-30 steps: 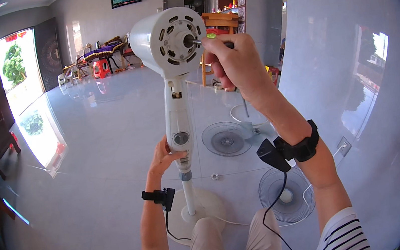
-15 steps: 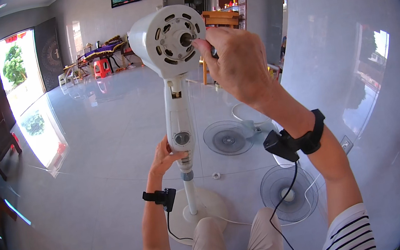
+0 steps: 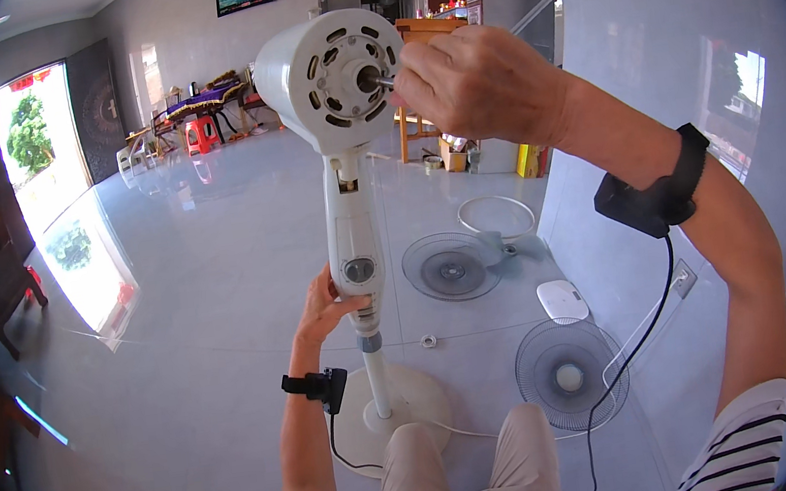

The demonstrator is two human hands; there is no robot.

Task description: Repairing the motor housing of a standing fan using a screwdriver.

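The fan (image 3: 352,226) stands upright on the floor (image 3: 216,408), in front of the person's knees (image 3: 411,457). The left hand (image 3: 321,309) wraps it just below the dial (image 3: 359,271) — grip closed around the fan, thumb in front. At the head (image 3: 286,73), the right hand (image 3: 488,84) has its grip pinching a metal rod (image 3: 382,80) that sticks out of the central hole; its outer end is hidden. Toward the floor's right edge lie a far guard (image 3: 452,270), a bluish blade (image 3: 530,249), a white box (image 3: 562,302) and a near guard (image 3: 572,402) — the box just beside the near guard.
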